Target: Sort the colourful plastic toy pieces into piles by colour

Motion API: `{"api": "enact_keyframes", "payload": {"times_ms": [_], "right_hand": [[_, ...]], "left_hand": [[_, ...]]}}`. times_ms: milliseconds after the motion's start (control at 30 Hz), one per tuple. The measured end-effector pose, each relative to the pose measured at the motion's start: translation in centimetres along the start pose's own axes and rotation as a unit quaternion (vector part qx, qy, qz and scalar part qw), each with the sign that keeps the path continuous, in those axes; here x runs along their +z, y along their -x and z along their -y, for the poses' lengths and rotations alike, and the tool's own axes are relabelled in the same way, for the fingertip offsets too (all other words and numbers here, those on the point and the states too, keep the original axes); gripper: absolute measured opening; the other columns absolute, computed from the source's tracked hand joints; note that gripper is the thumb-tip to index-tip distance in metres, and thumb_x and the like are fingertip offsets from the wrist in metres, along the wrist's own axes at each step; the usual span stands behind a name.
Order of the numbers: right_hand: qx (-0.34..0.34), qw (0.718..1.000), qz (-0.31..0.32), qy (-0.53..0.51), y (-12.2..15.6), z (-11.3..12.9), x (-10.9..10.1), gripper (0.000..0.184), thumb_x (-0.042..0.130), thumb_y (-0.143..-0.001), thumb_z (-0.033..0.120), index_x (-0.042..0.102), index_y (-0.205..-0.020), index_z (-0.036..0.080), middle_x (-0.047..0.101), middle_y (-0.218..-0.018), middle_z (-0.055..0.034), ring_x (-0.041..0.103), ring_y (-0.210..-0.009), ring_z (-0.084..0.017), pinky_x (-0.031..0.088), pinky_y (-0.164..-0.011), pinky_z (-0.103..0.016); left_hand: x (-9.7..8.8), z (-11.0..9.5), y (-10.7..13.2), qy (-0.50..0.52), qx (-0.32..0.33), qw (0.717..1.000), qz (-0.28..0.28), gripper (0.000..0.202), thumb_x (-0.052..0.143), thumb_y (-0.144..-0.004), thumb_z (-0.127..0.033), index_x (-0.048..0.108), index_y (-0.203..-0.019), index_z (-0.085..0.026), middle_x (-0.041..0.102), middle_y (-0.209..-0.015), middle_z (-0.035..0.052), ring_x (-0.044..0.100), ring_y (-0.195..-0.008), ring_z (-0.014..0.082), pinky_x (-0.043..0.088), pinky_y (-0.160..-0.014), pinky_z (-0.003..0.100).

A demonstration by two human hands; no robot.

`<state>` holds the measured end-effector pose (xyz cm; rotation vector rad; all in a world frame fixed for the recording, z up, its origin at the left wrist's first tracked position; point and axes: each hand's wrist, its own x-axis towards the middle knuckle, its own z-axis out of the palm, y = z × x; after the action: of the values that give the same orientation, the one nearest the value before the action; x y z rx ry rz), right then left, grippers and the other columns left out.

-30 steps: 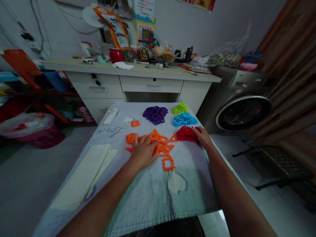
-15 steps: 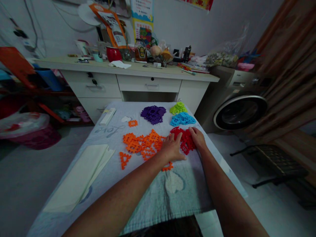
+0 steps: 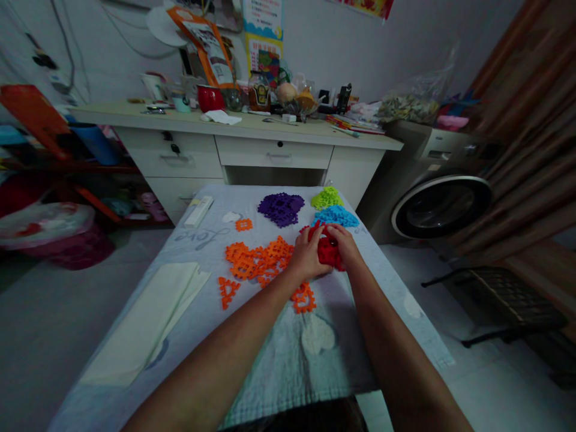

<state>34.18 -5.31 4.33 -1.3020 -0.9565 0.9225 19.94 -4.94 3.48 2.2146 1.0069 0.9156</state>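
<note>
Red notched plastic building pieces [image 3: 330, 253] are bunched between my two hands on the cloth-covered table [image 3: 288, 354]. My left hand [image 3: 309, 255] curls round their left side, and my right hand [image 3: 344, 243] closes over them from the right. Beside my left hand spread orange notched pieces [image 3: 256, 259], flat squares and triangles, some partly behind my forearm. Just beyond the red ones lies a blue heap [image 3: 335, 216], with a lime-green heap [image 3: 327, 197] behind it. A purple heap [image 3: 281, 209] sits farther left.
Folded pale sheets [image 3: 146, 321] and a white narrow box [image 3: 198, 211] lie along the table's left side. A cluttered white desk [image 3: 274, 129] stands behind, with a washing machine [image 3: 432, 180] at its right. A black woven stool [image 3: 499, 300] is on the right floor.
My hands have come closer together, pressing the spread red pieces into a tighter bunch. My right hand moved left, and more of the near orange piece shows. The view shifted slightly.
</note>
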Motion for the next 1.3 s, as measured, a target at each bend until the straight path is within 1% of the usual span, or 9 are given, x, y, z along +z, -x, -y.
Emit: {"api": "enact_keyframes", "payload": {"times_ms": [267,400,500,600,700,800,933,1100,1300], "right_hand": [[-0.036,0.994,0.087,-0.047,1.2,1.7,9.2,0.038,0.069,-0.071,0.042,0.061,-0.103,0.024,0.069,-0.095,0.0,0.065,-0.084,-0.018,0.054,-0.076,-0.031],[-0.02,0.995,0.096,-0.034,1.8,0.8,11.4,0.047,0.066,-0.074,0.038,0.053,-0.118,0.026,0.067,-0.092,0.0002,0.063,-0.076,-0.017,0.053,-0.069,-0.03],[-0.023,0.995,0.098,0.007,2.2,-0.2,11.1,0.06,0.062,-0.077,0.036,0.042,-0.133,0.026,0.064,-0.088,0.0008,0.062,-0.074,-0.017,0.052,-0.071,-0.031],[-0.089,0.98,0.125,0.124,3.4,-1.0,10.3,0.067,0.061,-0.079,0.035,0.037,-0.141,0.024,0.064,-0.103,-0.0046,0.062,-0.093,-0.021,0.049,-0.087,-0.039],[-0.19,0.916,0.188,0.298,5.2,-1.3,9.8,0.072,0.069,-0.076,0.04,0.042,-0.141,0.023,0.052,-0.136,-0.0131,0.047,-0.126,-0.029,0.034,-0.107,-0.05],[-0.234,0.841,0.247,0.42,6.7,-1.1,9.4,0.074,0.074,-0.072,0.045,0.048,-0.137,0.022,0.042,-0.145,-0.0162,0.037,-0.133,-0.034,0.028,-0.108,-0.055],[-0.238,0.786,0.274,0.5,6.7,-0.3,7.7,0.051,0.067,-0.077,0.032,0.058,-0.125,0.021,0.054,-0.129,-0.0138,0.047,-0.119,-0.03,0.033,-0.103,-0.051],[-0.195,0.75,0.237,0.586,4.3,0.7,3.7,0.036,0.059,-0.079,0.026,0.065,-0.113,0.02,0.057,-0.125,-0.0138,0.05,-0.116,-0.03,0.033,-0.102,-0.05],[-0.18,0.801,0.214,0.529,0.9,1.4,-0.7,0.04,0.058,-0.079,0.028,0.065,-0.117,0.018,0.061,-0.124,-0.0135,0.055,-0.115,-0.028,0.04,-0.1,-0.044]], "left_hand": [[-11.2,3.8,2.8,-0.031,-0.014,0.999,-0.03,0.096,0.083,-0.058,-0.036,0.038,-0.143,-0.027,0.04,-0.141,0.009,0.042,-0.134,0.0291,0.034,-0.115,0.048],[-14.3,6.5,4.9,-0.053,-0.041,0.997,-0.032,0.064,0.071,-0.071,-0.036,0.051,-0.131,-0.022,0.05,-0.134,0.0089,0.048,-0.129,0.0264,0.037,-0.113,0.046],[-14.5,7.7,6.4,-0.076,-0.055,0.995,-0.038,0.046,0.06,-0.079,-0.029,0.055,-0.124,-0.021,0.055,-0.128,0.009,0.052,-0.125,0.025,0.039,-0.112,0.046],[-13.7,8.0,7.6,-0.135,-0.068,0.984,-0.09,0.055,0.059,-0.08,-0.025,0.049,-0.133,-0.018,0.045,-0.14,0.0138,0.044,-0.133,0.029,0.036,-0.114,0.048],[-12.9,7.8,8.3,-0.206,-0.079,0.962,-0.161,0.064,0.063,-0.079,-0.026,0.044,-0.139,-0.017,0.029,-0.151,0.0178,0.031,-0.142,0.0368,0.031,-0.116,0.054],[-12.7,7.5,8.3,-0.24,-0.06,0.957,-0.155,0.057,0.061,-0.081,-0.027,0.048,-0.136,-0.017,0.031,-0.15,0.018,0.032,-0.14,0.0375,0.032,-0.114,0.054],[-12.5,7.4,7.5,-0.26,-0.079,0.956,-0.112,0.046,0.059,-0.083,-0.034,0.059,-0.125,-0.016,0.043,-0.143,0.0177,0.04,-0.134,0.0349,0.034,-0.112,0.051],[-11.5,6.6,6.7,-0.248,-0.136,0.956,0.084,0.06,0.063,-0.076,-0.056,0.061,-0.129,-0.027,0.051,-0.141,0.0122,0.041,-0.133,0.0377,0.027,-0.111,0.06],[-10.9,5.7,7.1,-0.205,-0.101,0.956,0.182,0.06,0.057,-0.077,-0.069,0.063,-0.125,-0.033,0.045,-0.149,0.0079,0.026,-0.143,0.0403,0.012,-0.114,0.063]]}}
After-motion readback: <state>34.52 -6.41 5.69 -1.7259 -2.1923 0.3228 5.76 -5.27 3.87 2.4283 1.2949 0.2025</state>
